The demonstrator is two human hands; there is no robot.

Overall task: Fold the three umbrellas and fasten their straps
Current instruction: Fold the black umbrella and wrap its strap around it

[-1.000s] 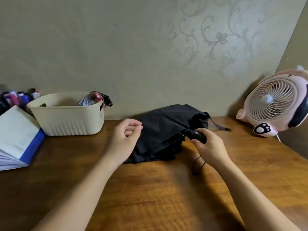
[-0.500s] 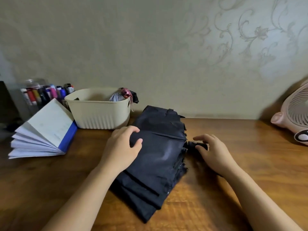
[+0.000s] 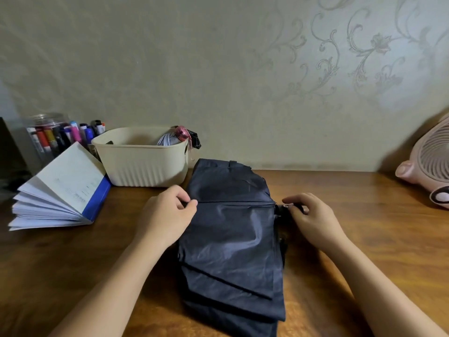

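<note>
Head cam: brown wooden surface [image 3: 364,239] pushed up against a greenish wall with swirly floral wallpaper [image 3: 218,69]. Along the back edge sit a clear jar of coloured markers [image 3: 48,135] and a cream ribbed plastic basket [image 3: 145,166] with a grey umbrella with a pink handle [image 3: 170,140] in it. There's a fanned-open book with a blue cover [image 3: 60,190] by the left edge and a pink desk fan [image 3: 432,171] at the right edge.

The dark navy fabric umbrella [image 3: 230,239] lies flat mid-surface, running from back edge to near edge. There's bare wood to move in on both sides of it.

The left grip [image 3: 165,215] pinches the canopy's left edge, and the right grip [image 3: 313,220] is curled round the stubby black handle [image 3: 283,211].

A second ago the canopy was bunched up near the back edge, and the left grip held nothing.
</note>
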